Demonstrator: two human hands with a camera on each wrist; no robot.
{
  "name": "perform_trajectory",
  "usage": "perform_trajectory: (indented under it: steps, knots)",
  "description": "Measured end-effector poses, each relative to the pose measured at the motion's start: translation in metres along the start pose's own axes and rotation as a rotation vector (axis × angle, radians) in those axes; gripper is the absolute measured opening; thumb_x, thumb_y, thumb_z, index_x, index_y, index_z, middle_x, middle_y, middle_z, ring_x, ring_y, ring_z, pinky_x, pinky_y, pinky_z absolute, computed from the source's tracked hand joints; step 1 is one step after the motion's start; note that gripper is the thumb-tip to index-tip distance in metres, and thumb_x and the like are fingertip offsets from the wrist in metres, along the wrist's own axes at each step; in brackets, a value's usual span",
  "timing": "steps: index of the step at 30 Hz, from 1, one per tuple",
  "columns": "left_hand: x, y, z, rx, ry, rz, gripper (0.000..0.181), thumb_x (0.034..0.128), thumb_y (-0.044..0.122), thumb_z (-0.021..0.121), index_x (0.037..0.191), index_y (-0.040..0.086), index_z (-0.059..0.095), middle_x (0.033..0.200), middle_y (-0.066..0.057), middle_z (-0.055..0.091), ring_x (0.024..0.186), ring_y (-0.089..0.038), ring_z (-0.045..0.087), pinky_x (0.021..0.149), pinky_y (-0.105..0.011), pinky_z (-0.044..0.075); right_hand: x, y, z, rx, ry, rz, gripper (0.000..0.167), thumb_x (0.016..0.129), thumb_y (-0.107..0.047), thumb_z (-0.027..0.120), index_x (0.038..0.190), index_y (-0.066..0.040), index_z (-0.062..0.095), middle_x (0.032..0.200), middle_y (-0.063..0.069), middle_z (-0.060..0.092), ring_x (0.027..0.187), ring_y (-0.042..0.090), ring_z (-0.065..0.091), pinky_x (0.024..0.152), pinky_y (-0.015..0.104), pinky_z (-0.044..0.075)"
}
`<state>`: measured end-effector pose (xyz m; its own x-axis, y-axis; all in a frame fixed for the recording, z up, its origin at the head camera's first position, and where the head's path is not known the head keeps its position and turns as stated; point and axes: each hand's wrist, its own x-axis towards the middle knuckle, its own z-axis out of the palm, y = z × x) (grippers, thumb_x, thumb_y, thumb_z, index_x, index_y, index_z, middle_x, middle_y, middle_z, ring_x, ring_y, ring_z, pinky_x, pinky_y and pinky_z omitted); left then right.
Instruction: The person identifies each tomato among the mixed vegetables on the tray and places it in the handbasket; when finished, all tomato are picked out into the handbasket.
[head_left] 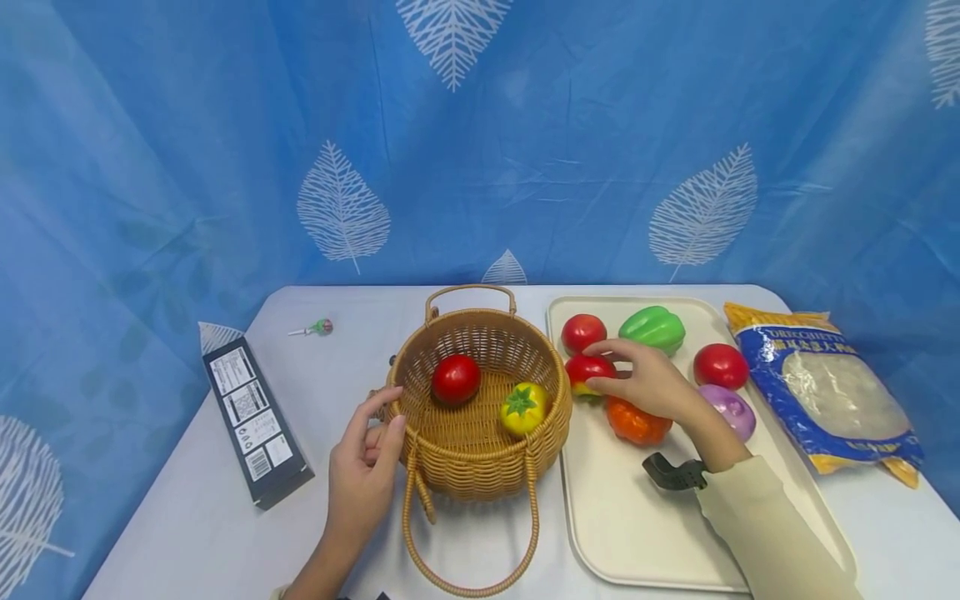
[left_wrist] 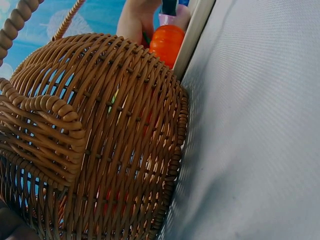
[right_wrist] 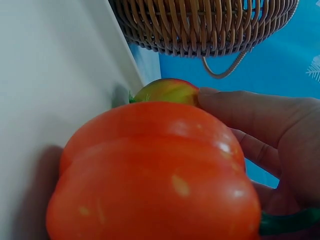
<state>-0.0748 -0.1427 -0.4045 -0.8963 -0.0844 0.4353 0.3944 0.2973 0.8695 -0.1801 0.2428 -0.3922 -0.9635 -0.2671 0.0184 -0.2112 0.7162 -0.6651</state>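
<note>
A wicker basket [head_left: 480, 475] stands mid-table, a red tomato [head_left: 456, 380] and a yellow fruit with a green star-shaped top [head_left: 522, 408] inside. My left hand [head_left: 365, 475] touches its left rim with the fingers. Over the tray [head_left: 622, 533], my right hand [head_left: 654, 382] pinches a red-and-yellow fruit [head_left: 588, 371] between thumb and fingers; in the right wrist view this fruit [right_wrist: 167, 92] shows behind the orange pumpkin-like vegetable [right_wrist: 155, 175]. Beside the hand lie another red tomato [head_left: 583, 333], a green pepper [head_left: 652, 329] and the orange vegetable [head_left: 637, 423].
Further right on the tray are a red tomato [head_left: 721, 367] and a purple onion [head_left: 729, 412]. A blue and yellow bag [head_left: 840, 392] lies along the tray's right edge. To the left are a black box [head_left: 257, 421] and a lollipop [head_left: 321, 327]. The basket's handle [head_left: 472, 592] hangs toward the front.
</note>
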Motion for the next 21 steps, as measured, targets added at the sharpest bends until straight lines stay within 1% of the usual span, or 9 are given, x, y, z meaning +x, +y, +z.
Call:
perform_trajectory:
  steps: [5, 8, 12, 17, 21]
  knots:
    - [-0.001, -0.001, 0.000, -0.003, 0.007, -0.011, 0.037, 0.1024, 0.006, 0.062, 0.137, 0.018, 0.061, 0.055, 0.006, 0.033, 0.046, -0.002, 0.026, 0.038, -0.023, 0.020, 0.001, -0.001, -0.001, -0.003, 0.000, -0.003, 0.046, 0.089, -0.030, 0.082, 0.130, -0.017, 0.067, 0.130, 0.011, 0.065, 0.122, 0.039, 0.060, 0.093, 0.057, 0.053]
    - [-0.001, -0.001, 0.000, -0.002, 0.008, -0.015, 0.037, 0.1023, 0.006, 0.062, 0.137, 0.018, 0.061, 0.055, 0.006, 0.033, 0.046, -0.003, 0.026, 0.038, -0.023, 0.020, -0.001, -0.002, -0.002, 0.000, -0.001, 0.008, 0.048, 0.089, -0.033, 0.082, 0.131, -0.017, 0.066, 0.131, 0.011, 0.064, 0.123, 0.040, 0.059, 0.093, 0.058, 0.052]
    - [-0.001, -0.001, 0.000, 0.001, 0.008, -0.016, 0.037, 0.1023, 0.005, 0.061, 0.137, 0.018, 0.061, 0.054, 0.006, 0.033, 0.046, -0.002, 0.026, 0.038, -0.023, 0.020, -0.003, -0.006, -0.006, 0.026, -0.003, 0.040, 0.050, 0.089, -0.037, 0.081, 0.132, -0.019, 0.065, 0.134, 0.012, 0.063, 0.126, 0.041, 0.055, 0.094, 0.059, 0.051]
    - [-0.001, 0.000, 0.000, 0.001, 0.007, -0.018, 0.037, 0.1025, 0.006, 0.061, 0.137, 0.018, 0.061, 0.055, 0.006, 0.033, 0.046, -0.003, 0.027, 0.039, -0.023, 0.020, -0.004, -0.010, -0.010, 0.089, -0.010, 0.084, 0.048, 0.089, -0.035, 0.081, 0.132, -0.021, 0.064, 0.136, 0.010, 0.060, 0.129, 0.038, 0.053, 0.096, 0.055, 0.051]
    - [-0.001, 0.001, 0.000, 0.001, 0.008, -0.020, 0.036, 0.1026, 0.006, 0.061, 0.137, 0.018, 0.061, 0.055, 0.007, 0.034, 0.047, -0.003, 0.027, 0.039, -0.024, 0.021, -0.006, -0.013, -0.013, 0.123, -0.013, 0.126, 0.052, 0.088, -0.040, 0.081, 0.134, -0.024, 0.063, 0.139, 0.009, 0.058, 0.131, 0.038, 0.051, 0.096, 0.054, 0.052]
